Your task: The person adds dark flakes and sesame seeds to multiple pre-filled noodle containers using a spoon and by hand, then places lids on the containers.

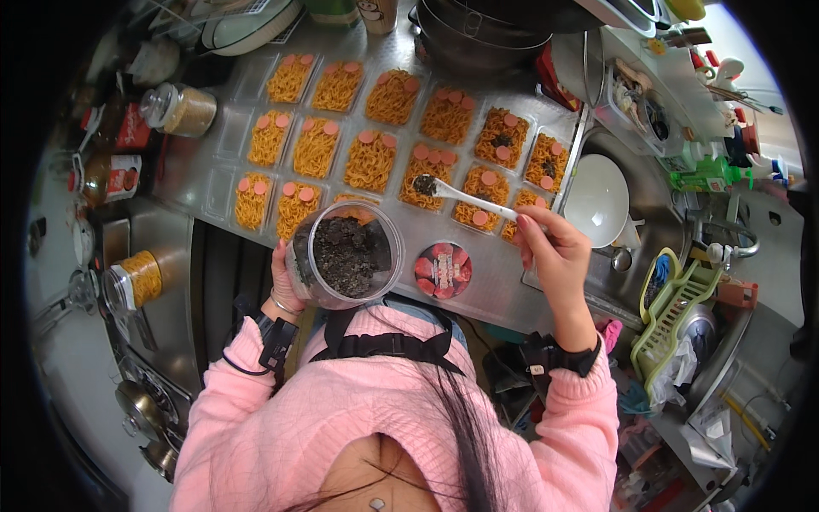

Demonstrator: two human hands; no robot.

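Note:
My left hand (285, 280) is closed around the side of a clear round plastic tub (396, 266), tilted and part full of dark, crumbly flakes (348, 254). Between the fingers of my right hand (559, 247) is the handle of a white spoon (476, 200). Its bowl carries a small heap of the dark flakes over a clear tray of noodles (418, 194) topped with pink round slices. Similar noodle trays stand in rows on the metal counter; a noodle tray (502, 136) at the right has dark flakes on top. A round red-printed lid (443, 270) lies near the counter's front edge.
A big black pot (482, 38) stands at the back. To the right are a metal sink with a white bowl (597, 200), a green dish rack (682, 320) and a plastic bin (640, 115) of utensils. At the left are a grain jar (189, 113) and dark bottles (115, 177).

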